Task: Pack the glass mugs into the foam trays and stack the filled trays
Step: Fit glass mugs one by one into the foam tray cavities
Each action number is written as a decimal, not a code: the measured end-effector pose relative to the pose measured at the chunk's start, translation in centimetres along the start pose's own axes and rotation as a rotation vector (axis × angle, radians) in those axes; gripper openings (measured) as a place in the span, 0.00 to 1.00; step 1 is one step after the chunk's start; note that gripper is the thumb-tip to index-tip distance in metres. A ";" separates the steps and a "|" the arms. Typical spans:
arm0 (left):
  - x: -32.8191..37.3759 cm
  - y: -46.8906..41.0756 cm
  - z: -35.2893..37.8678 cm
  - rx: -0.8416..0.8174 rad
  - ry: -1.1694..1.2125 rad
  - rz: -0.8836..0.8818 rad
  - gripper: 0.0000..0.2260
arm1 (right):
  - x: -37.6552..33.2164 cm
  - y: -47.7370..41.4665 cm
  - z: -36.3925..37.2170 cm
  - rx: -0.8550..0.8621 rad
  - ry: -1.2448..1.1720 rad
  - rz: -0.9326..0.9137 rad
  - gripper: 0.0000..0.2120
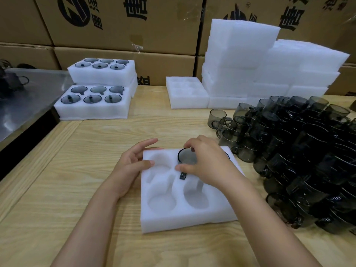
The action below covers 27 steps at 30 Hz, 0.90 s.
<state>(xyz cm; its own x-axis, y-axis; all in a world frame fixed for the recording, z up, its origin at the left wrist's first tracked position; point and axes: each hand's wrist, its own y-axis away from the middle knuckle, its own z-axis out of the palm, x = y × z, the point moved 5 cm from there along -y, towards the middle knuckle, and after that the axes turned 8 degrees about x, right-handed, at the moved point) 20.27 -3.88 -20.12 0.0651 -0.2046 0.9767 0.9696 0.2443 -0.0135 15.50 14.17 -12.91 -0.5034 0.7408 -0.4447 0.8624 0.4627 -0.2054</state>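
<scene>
A white foam tray [190,218] lies on the wooden table in front of me. My right hand [206,160] pinches the rim of a smoky glass mug [185,157] that sits in the tray's far middle pocket, its handle pointing toward me. A dark rim edge shows past my right hand at the far right pocket. My left hand [133,162] rests on the tray's left edge, fingers relaxed, thumb on the foam. The tray's other visible pockets hold nothing. A big heap of loose smoky mugs [300,157] lies to the right.
Two filled trays [92,110] are stacked at the back left. One empty tray [186,101] and tall stacks of empty foam trays [269,70] stand at the back. Cardboard boxes [125,26] wall off the rear. A metal surface [28,97] adjoins the table's left.
</scene>
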 end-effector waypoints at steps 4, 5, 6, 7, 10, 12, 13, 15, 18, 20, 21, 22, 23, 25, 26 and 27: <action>0.1 0.1 0.1 -0.010 0.000 0.008 0.27 | 0.2 0.1 0.2 0.022 0.002 0.006 0.29; 0.1 0.1 0.1 -0.016 -0.003 0.011 0.27 | -0.1 -0.2 0.2 0.066 0.021 -0.003 0.30; 0.1 0.1 0.1 -0.020 -0.007 0.016 0.27 | -0.6 -0.7 0.4 0.093 0.048 -0.022 0.31; 0.2 0.1 0.1 -0.020 -0.010 0.021 0.27 | -1.1 -1.1 1.0 0.075 0.079 -0.043 0.32; 0.2 0.2 0.0 -0.019 -0.004 0.019 0.27 | -1.6 -1.6 4.3 -0.161 0.200 -0.048 0.33; 0.3 0.1 0.0 -0.013 -0.007 0.024 0.27 | -1.0 -1.7 5.3 -0.195 0.226 -0.035 0.33; 0.3 0.1 -0.1 -0.005 -0.010 0.029 0.27 | -0.8 -1.7 5.5 -0.182 0.225 -0.036 0.33; 0.3 0.0 0.0 0.016 -0.020 0.043 0.25 | -0.8 -1.7 5.2 -0.154 0.195 -0.051 0.32; 0.2 0.0 -0.1 0.067 -0.064 0.062 0.23 | -1.6 -1.3 3.4 -0.080 -0.047 -0.034 0.28; 0.2 0.0 -0.2 0.110 -0.082 0.064 0.23 | -1.6 -0.5 1.0 0.059 -0.079 -0.029 0.25; 0.2 -0.1 -0.4 0.134 -0.076 0.065 0.23 | -1.2 0.3 -0.7 0.167 -0.001 -0.042 0.24; 0.1 -0.2 -0.5 0.158 -0.065 0.063 0.23 | -0.7 1.4 -2.5 0.305 0.079 -0.054 0.23; 0.1 -0.2 -0.7 0.182 -0.055 0.063 0.23 | -0.1 2.9 -4.6 0.467 0.145 -0.060 0.22; 0.2 -0.3 -0.9 0.216 -0.037 0.066 0.23 | 1.8 6.5 -8.4 0.790 0.270 -0.050 0.19; 0.1 -0.4 -1.0 0.223 -0.032 0.064 0.23 | 3.3 8.1 -10.1 0.901 0.355 -0.006 0.20; 0.1 -0.4 -1.0 0.227 -0.028 0.060 0.23 | 5.2 9.3 -11.6 0.948 0.430 0.068 0.21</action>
<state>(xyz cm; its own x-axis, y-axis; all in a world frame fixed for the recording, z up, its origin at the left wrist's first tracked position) 20.15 -4.91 -20.23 0.1111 -0.1581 0.9812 0.8863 0.4623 -0.0259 20.27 27.98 -7.05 -0.2684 0.9480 -0.1712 0.4844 -0.0208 -0.8746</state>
